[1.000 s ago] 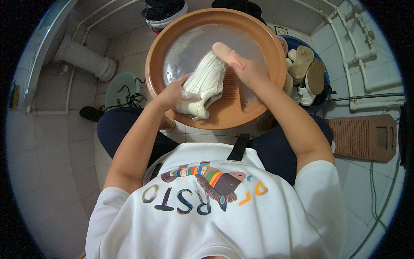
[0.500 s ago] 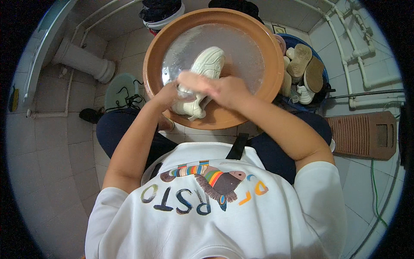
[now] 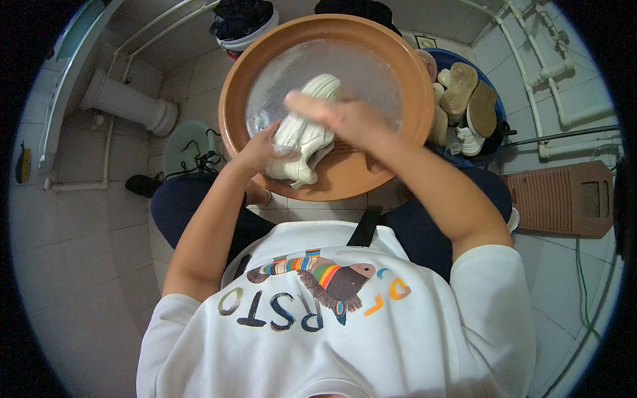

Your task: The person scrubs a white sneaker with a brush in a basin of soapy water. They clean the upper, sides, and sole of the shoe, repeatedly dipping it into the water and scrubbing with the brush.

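Note:
A white sneaker (image 3: 300,142) is held tilted over the near side of a large orange-brown basin (image 3: 229,99) with cloudy, sudsy water in it. My left hand (image 3: 265,151) grips the shoe's side near its heel, and something pale and glossy shows at the fingers. Across the upper part of the shoe lies my right hand (image 3: 342,119). Its fingers are smeared by motion, so whether they hold anything cannot be made out.
A blue tub (image 3: 488,76) at right holds several shoes. A light green basin (image 3: 179,142) with dark laces stands at left. A brown washboard (image 3: 557,199) lies right of my knee. Pipes (image 3: 531,86) run along the right wall; dark items sit in a white container (image 3: 255,36) behind.
My right hand has shifted slightly up and right along the sneaker, uncovering more of its middle. The left hand keeps its grip, and the view has shifted slightly.

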